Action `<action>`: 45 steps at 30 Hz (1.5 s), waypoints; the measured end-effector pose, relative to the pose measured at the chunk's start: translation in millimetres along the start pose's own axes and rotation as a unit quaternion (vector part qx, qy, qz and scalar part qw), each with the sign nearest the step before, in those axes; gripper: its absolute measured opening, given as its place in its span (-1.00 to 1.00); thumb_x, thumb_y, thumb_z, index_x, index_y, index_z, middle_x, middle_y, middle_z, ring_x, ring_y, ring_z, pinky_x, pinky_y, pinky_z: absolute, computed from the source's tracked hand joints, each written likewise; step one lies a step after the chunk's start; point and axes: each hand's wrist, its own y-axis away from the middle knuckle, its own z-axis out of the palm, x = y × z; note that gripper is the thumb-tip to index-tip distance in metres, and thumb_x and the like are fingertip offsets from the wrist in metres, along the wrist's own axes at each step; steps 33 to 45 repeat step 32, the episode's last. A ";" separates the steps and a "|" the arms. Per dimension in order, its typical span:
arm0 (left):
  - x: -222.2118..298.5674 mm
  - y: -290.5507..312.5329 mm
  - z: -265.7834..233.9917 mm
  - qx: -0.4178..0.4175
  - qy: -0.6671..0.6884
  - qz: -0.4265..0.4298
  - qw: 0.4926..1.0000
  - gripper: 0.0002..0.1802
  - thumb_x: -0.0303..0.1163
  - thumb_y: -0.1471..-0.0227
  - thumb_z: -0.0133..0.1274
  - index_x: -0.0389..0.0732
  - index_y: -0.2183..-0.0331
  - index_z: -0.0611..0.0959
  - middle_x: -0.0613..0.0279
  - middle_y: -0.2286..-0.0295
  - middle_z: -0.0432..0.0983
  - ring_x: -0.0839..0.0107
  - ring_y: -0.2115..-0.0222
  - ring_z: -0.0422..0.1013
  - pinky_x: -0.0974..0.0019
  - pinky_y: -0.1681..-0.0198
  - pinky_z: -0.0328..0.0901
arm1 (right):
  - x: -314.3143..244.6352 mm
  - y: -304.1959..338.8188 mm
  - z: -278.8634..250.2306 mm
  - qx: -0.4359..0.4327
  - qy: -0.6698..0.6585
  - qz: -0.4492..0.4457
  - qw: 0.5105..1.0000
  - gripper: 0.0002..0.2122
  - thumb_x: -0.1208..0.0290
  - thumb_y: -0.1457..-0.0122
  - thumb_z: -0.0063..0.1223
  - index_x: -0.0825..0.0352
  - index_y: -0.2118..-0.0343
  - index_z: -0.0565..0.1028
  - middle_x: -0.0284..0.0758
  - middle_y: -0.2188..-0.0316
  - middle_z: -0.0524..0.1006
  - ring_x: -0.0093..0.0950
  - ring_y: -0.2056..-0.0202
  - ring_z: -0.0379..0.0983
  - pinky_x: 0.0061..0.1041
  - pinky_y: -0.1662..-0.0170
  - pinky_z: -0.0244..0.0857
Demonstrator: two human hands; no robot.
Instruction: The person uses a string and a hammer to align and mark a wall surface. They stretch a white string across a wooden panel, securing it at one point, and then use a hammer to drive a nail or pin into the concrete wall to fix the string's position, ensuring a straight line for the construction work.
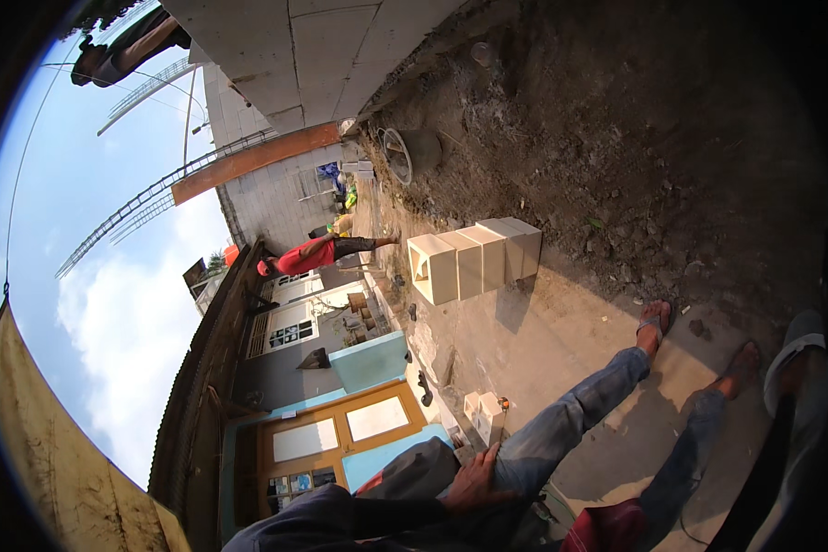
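Note:
Neither my left hand nor my right hand shows in the head view. The scene lies on its side, with the sky at the left and the ground at the right. Close by at the bottom stands another person in blue jeans (561, 423) and sandals. That person's hand (474, 483) rests on the upper thigh and appears to hold nothing. A stack of several cream hollow blocks (469, 262) stands on the ground in the middle. Dark red cloth (607, 526) shows at the lower edge; whose it is I cannot tell.
A dark bucket (412, 155) lies near the rough soil (589, 147). Smaller cream blocks (488, 419) sit by the house with the wooden door (340, 428). Farther off is a person in a red shirt (308, 258). A sandalled foot (796, 345) shows at the right edge.

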 end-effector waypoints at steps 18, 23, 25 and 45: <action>-34.1 -14.6 11.5 -0.044 0.053 0.005 0.998 0.38 0.48 0.32 0.19 -0.26 -0.29 0.08 -0.19 -0.07 0.31 -0.15 -0.11 0.26 -0.20 -0.12 0.20 | 45.6 236.4 -84.4 0.055 -0.357 0.060 0.931 -0.59 0.46 -0.22 0.01 0.21 -0.15 0.35 -0.09 0.12 0.52 -0.26 0.11 0.45 -0.27 0.08 0.33; -44.6 -23.0 14.3 -0.096 0.126 0.012 0.987 0.31 0.46 0.29 0.18 -0.31 -0.24 0.17 -0.18 -0.15 0.22 -0.17 -0.14 0.24 -0.26 -0.10 0.19 | 37.4 425.1 -169.8 0.060 -0.716 0.006 0.696 -0.75 0.22 -0.26 -0.02 0.13 0.10 0.60 -0.17 0.26 0.63 -0.26 0.27 0.53 -0.26 0.19 0.38; -56.7 -23.3 18.5 -0.034 0.123 0.048 0.991 0.30 0.45 0.26 0.17 -0.30 -0.25 0.16 -0.20 -0.16 0.21 -0.20 -0.17 0.20 -0.27 -0.16 0.12 | 15.8 483.9 -252.9 -0.124 -0.779 0.151 0.596 -0.57 0.16 -0.20 0.11 0.08 -0.14 0.46 -0.10 -0.13 0.44 -0.16 -0.06 0.41 -0.28 -0.06 0.31; -47.1 -79.6 14.3 -0.177 0.409 0.363 0.819 0.20 0.43 0.02 -0.03 -0.27 -0.32 0.03 -0.16 -0.32 -0.14 -0.16 -0.33 -0.22 -0.42 -0.23 -0.17 | -77.4 605.5 -390.3 -0.039 -0.505 -0.093 0.857 -0.30 -0.21 -0.07 0.16 0.30 -0.11 0.44 -0.23 0.13 0.59 -0.43 0.04 0.50 -0.34 -0.14 0.29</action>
